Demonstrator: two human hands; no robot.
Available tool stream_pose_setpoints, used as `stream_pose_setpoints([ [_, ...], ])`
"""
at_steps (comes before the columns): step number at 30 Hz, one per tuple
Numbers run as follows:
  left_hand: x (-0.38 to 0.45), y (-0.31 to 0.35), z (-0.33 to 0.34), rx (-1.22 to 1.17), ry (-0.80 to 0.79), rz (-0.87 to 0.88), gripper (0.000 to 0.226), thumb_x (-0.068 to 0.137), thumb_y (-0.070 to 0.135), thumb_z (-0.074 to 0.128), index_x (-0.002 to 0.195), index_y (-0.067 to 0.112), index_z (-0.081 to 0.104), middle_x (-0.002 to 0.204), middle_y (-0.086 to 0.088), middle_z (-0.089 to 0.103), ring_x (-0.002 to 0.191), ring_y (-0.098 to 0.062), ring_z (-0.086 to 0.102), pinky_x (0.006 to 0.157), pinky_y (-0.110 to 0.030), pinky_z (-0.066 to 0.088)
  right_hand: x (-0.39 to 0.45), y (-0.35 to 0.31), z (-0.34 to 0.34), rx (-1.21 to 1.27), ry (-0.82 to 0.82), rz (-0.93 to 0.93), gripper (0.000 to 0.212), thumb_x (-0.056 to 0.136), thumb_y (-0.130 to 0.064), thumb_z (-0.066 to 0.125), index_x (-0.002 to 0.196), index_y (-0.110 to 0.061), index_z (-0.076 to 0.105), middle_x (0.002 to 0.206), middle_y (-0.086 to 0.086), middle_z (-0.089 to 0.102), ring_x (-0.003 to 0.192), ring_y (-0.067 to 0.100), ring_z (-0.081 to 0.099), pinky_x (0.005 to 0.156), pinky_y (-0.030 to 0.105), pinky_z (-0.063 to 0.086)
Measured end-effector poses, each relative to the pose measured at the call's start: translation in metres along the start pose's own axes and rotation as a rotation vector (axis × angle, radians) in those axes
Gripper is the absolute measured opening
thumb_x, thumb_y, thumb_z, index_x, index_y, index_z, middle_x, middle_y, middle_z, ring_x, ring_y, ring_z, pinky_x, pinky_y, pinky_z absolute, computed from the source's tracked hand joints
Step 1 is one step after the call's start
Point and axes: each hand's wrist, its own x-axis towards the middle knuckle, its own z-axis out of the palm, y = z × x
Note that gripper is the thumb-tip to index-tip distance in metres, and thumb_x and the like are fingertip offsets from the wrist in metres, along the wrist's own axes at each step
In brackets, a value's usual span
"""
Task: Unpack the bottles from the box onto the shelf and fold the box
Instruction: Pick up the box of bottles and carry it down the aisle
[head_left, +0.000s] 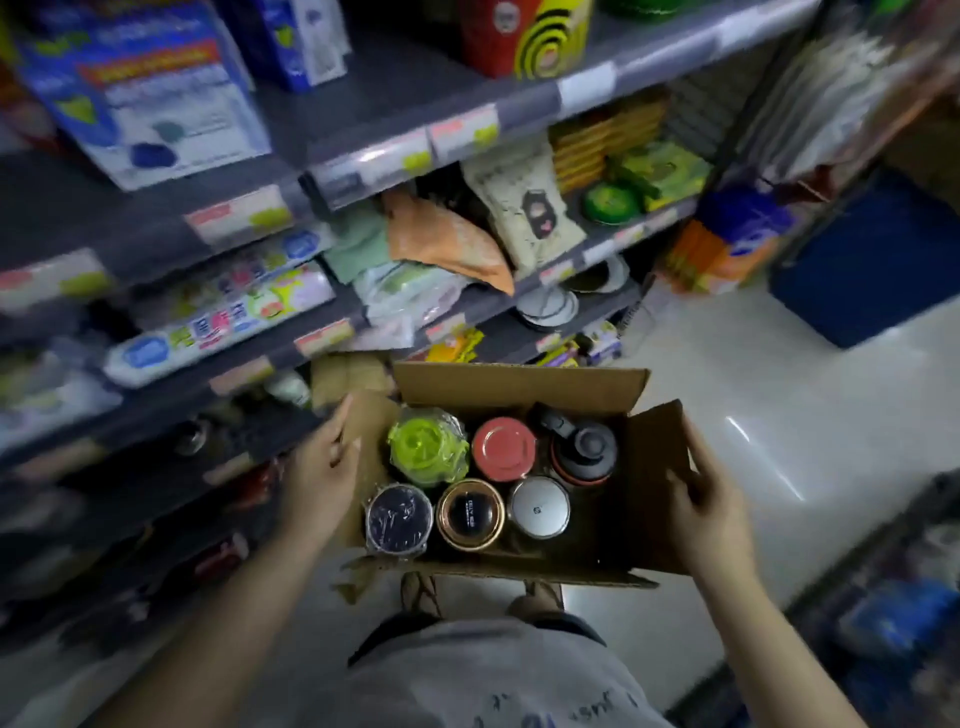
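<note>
An open cardboard box (524, 387) is held in front of me above the floor, flaps up. Several bottles stand upright inside it: a lime-green lid in plastic wrap (426, 448), a red lid (503, 448), a black sports cap (584, 451), a dark wrapped lid (399, 518), a gold-rimmed black lid (470, 514) and a white lid (539, 506). My left hand (324, 475) grips the box's left flap and side. My right hand (706, 506) holds the right flap and side.
Grey store shelves (363, 306) full of packaged goods run along the left and ahead, with price tags on their edges. A blue bin (872, 260) stands on the white tiled floor at the right. More goods sit at the lower right.
</note>
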Motion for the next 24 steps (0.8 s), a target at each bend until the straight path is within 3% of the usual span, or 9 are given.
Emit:
stream_pose_setpoints([
  [2,-0.027,-0.002,-0.011,0.036,0.151,-0.081,0.052,0.091,0.000,0.051,0.140,0.015,0.042,0.130,-0.003,0.056,0.108,-0.009,0.053,0.073,0.005,0.034,0.025,-0.014,0.007,-0.051,-0.118,-0.140,0.063,0.091,0.002,0.050,0.143,-0.032,0.037,0.118,-0.004,0.059,0.103,0.031,0.064,0.087,0.049,0.051],
  [5,-0.077,-0.016,-0.022,0.003,0.365,-0.224,0.051,0.091,0.000,0.051,0.140,0.014,0.044,0.126,-0.008,0.061,0.109,-0.014,0.056,0.075,0.004,0.033,0.054,-0.039,0.025,-0.096,-0.324,-0.345,0.062,0.092,-0.001,0.050,0.143,-0.033,0.036,0.108,0.003,0.065,0.082,0.023,0.065,0.073,0.039,0.053],
  [8,-0.133,-0.043,-0.024,-0.091,0.520,-0.423,0.037,0.093,0.011,0.051,0.130,0.007,0.053,0.121,-0.013,0.064,0.111,-0.027,0.060,0.091,-0.026,0.045,0.066,-0.067,0.057,-0.101,-0.536,-0.550,0.059,0.091,0.002,0.049,0.143,-0.024,0.039,0.133,0.003,0.057,0.115,0.026,0.060,0.089,0.030,0.047],
  [11,-0.196,-0.062,-0.021,-0.195,0.685,-0.594,0.038,0.089,0.032,0.051,0.115,0.005,0.056,0.109,-0.019,0.068,0.105,-0.038,0.063,0.090,-0.050,0.051,0.053,-0.097,0.091,-0.169,-0.691,-0.743,0.059,0.090,0.002,0.050,0.143,-0.022,0.040,0.132,0.005,0.059,0.109,0.028,0.060,0.080,0.026,0.043],
  [13,-0.235,-0.061,-0.021,-0.292,0.843,-0.621,0.038,0.092,0.031,0.051,0.129,0.021,0.053,0.118,-0.006,0.067,0.111,-0.026,0.063,0.093,-0.041,0.050,0.035,-0.116,0.113,-0.181,-0.787,-0.847,0.056,0.090,-0.002,0.052,0.142,-0.020,0.042,0.123,0.014,0.065,0.095,0.030,0.061,0.077,0.031,0.044],
  [15,-0.268,-0.060,-0.023,-0.329,0.997,-0.643,0.047,0.094,0.016,0.050,0.138,0.032,0.044,0.113,0.003,0.066,0.106,-0.019,0.063,0.095,-0.031,0.047,0.012,-0.129,0.138,-0.151,-0.897,-0.956,0.054,0.088,-0.011,0.049,0.142,-0.015,0.043,0.104,0.015,0.070,0.071,0.010,0.058,0.062,0.019,0.039],
  [18,-0.313,-0.069,-0.026,-0.303,1.184,-0.729,0.051,0.094,0.005,0.048,0.142,0.024,0.040,0.087,0.003,0.063,0.080,-0.012,0.059,0.077,-0.018,0.050,-0.032,-0.144,0.177,-0.135,-1.038,-1.052,0.056,0.089,-0.010,0.047,0.144,-0.018,0.040,0.085,0.010,0.066,0.065,0.002,0.046,0.065,0.015,0.031],
  [20,-0.341,-0.076,-0.027,-0.379,1.301,-0.754,0.052,0.095,0.003,0.047,0.141,0.024,0.041,0.094,0.000,0.065,0.069,-0.005,0.060,0.068,-0.009,0.052,-0.067,-0.151,0.199,-0.134,-1.108,-1.092,0.056,0.090,-0.004,0.050,0.144,-0.018,0.039,0.082,0.001,0.058,0.066,-0.003,0.043,0.062,0.012,0.031],
  [24,-0.395,-0.105,-0.032,-0.476,1.464,-0.812,0.052,0.094,0.001,0.048,0.141,0.023,0.043,0.121,-0.003,0.060,0.095,-0.013,0.062,0.086,-0.019,0.052,-0.140,-0.154,0.235,-0.136,-1.225,-1.196,0.055,0.090,-0.010,0.049,0.143,-0.019,0.040,0.087,0.006,0.065,0.072,0.009,0.058,0.062,0.014,0.035],
])
